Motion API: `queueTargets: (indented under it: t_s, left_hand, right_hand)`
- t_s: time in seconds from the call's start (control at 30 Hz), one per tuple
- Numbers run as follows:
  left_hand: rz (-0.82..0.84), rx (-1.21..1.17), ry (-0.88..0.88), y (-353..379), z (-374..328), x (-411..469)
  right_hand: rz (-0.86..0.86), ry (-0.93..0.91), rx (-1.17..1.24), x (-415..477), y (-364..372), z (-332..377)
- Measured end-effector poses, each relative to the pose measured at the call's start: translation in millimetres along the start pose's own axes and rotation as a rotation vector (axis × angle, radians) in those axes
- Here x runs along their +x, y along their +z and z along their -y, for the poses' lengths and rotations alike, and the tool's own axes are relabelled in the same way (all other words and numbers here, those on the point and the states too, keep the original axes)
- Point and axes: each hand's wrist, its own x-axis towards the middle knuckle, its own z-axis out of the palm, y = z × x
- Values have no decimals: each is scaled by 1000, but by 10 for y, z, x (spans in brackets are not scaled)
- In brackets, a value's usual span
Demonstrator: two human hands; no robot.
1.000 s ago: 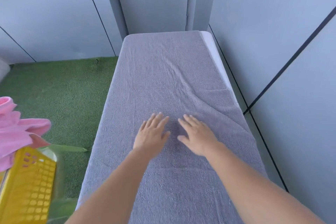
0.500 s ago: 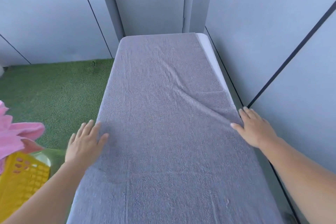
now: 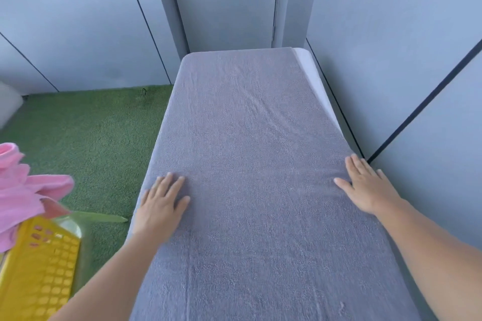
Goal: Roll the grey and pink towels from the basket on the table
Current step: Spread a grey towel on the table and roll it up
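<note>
Both hands, L (image 3: 161, 206) & R (image 3: 365, 187), flat on grey towel (image 3: 255, 164).

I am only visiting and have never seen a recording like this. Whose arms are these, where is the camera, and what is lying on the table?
There is no machine here. A person wears a wide-angle camera on the head, looking forward and down, so you see their own bare arms. The left hand and the right hand lie flat with straight fingers on a grey towel spread along a narrow table. Neither hand holds anything. At the left edge stands a yellow basket with a pink towel bunched at its top, above a green turf floor.
</note>
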Motion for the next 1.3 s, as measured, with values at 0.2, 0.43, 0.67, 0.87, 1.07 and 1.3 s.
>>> queueTargets:
  t_s: [0.2,0.43,0.67,0.87,1.07,1.3]
  left_hand:
    - [6,-17,-60,-66,66,-146]
    - [45,-26,229,200,-1136,-615]
    - [-11,-16,76,370,-357,-1413]
    - [-22,-55,-232,349,269,-2139]
    - [-18,-82,44,535,-801,-2505]
    - [1,-14,113,707,-698,-3119]
  right_hand:
    - [-177,-32,21,-166,-78,524]
    - [-167,-433,30,-1094,537,1756]
    - [-198,-155,-12,-1522,780,453]
    - [-167,-6,-8,-1955,873,118]
    - [-160,-358,59,-2512,1030,1229]
    - [-166,-374,2,-3114,1384,1019]
